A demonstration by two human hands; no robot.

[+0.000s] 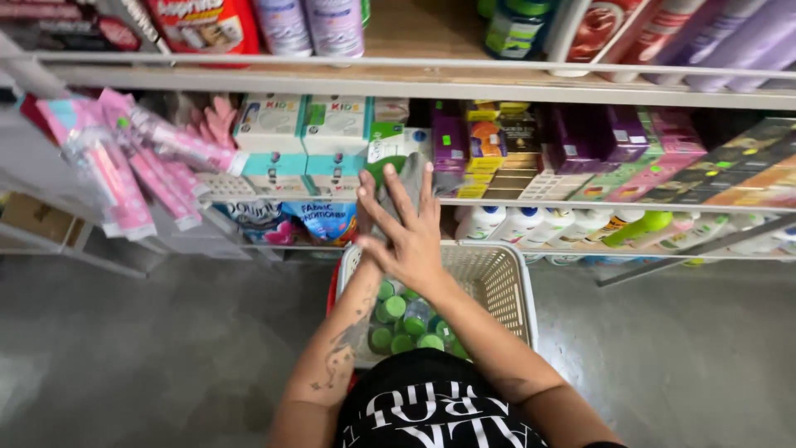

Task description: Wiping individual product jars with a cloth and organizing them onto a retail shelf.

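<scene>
Hands overlapped above the white basket (506,282): the right hand (410,236) lay flat with fingers spread wide, gripping nothing, over the left hand (369,224), whose grip I could not tell. Green-capped bottles (398,319) sat inside the basket, below both. Judged from this, keeping the basket steady mattered before reaching toward the shelf (514,203).
</scene>
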